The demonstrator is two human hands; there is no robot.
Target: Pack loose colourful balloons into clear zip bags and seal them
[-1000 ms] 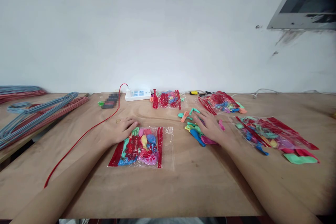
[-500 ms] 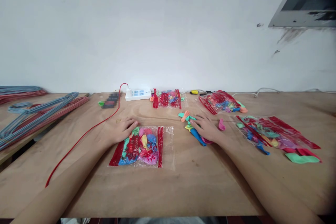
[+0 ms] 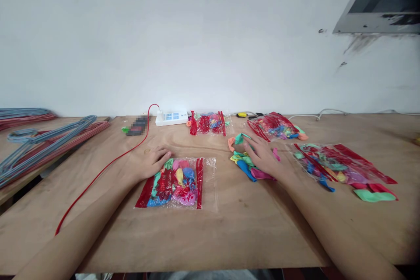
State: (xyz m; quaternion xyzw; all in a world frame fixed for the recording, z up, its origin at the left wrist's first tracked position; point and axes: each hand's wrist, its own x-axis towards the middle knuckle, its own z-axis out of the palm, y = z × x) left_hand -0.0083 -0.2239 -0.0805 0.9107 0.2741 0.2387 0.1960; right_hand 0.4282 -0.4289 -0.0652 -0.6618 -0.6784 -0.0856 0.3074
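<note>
My left hand (image 3: 154,162) rests on the wooden table (image 3: 216,240), fingers apart, by the upper left corner of a clear and red bag of balloons (image 3: 180,183). Nothing is held in it. Over a loose pile of balloons (image 3: 244,168) in green, yellow, blue and magenta, my right hand (image 3: 262,155) is spread, its fingertips touching a mint-green balloon (image 3: 240,138) at the pile's far side. An orange balloon (image 3: 231,143) lies just left of that one. The right palm hides part of the pile.
More balloon bags lie at the back middle (image 3: 208,123), back right (image 3: 275,126) and right (image 3: 344,164). A white power strip (image 3: 172,118) with a red cord (image 3: 108,166) stands near the wall. Blue and red hangers (image 3: 49,144) lie at the left.
My right hand has shifted slightly up and away from me, and more of the pile shows. The mint-green balloon has moved and bent under the fingertips. My left hand has stayed nearly still.
</note>
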